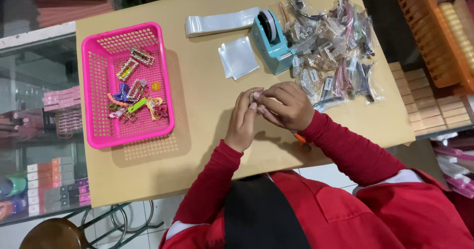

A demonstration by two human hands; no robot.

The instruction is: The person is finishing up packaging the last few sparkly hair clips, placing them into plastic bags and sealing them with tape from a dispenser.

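My left hand (243,120) and my right hand (286,106) meet over the middle of the tan table (197,101). Together they pinch a small sparkly hair clip (252,96) between the fingertips. Both arms wear red sleeves. A pile of bagged hair clips (330,46) lies just beyond my right hand. A pink plastic basket (98,130) on the left holds several loose colourful and rhinestone clips (134,92).
A teal tape dispenser (270,40) stands at the back, with small clear plastic bags (238,57) beside it and a strip of bags (217,23) behind. An orange object (302,141) peeks from under my right wrist. Shelves of boxes flank the table; a stool (54,233) stands below left.
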